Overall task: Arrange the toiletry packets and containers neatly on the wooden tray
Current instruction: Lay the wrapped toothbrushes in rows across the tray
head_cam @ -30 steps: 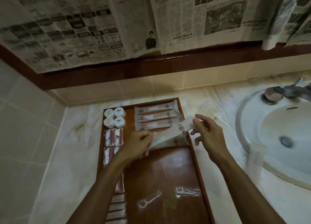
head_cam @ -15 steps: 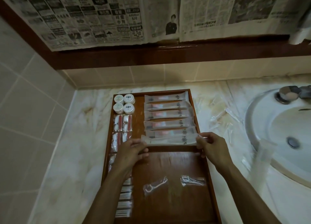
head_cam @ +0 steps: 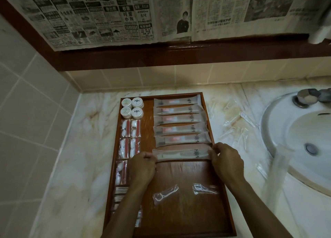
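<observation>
A wooden tray (head_cam: 188,218) lies on the marble counter. Several long frosted toothbrush packets (head_cam: 179,119) lie in a column at its upper right. The nearest long packet (head_cam: 180,154) lies flat below them; my left hand (head_cam: 142,168) pinches its left end and my right hand (head_cam: 226,159) pinches its right end. Small round white containers (head_cam: 132,107) stand at the tray's top left. Cotton-swab packets (head_cam: 129,135) run down the left side, partly hidden by my left arm. Two floss-pick packets (head_cam: 165,194) (head_cam: 205,189) lie on the tray's lower part.
A white sink (head_cam: 297,141) with a tap (head_cam: 308,97) is at the right. Clear plastic wrappers (head_cam: 236,126) lie on the counter between tray and sink. A tiled wall stands at the left; newspaper hangs over the wall above a dark wooden ledge.
The long packet, held tilted above the tray a second ago, now lies flat as the lowest in the column. Both hands have stayed at its ends.
</observation>
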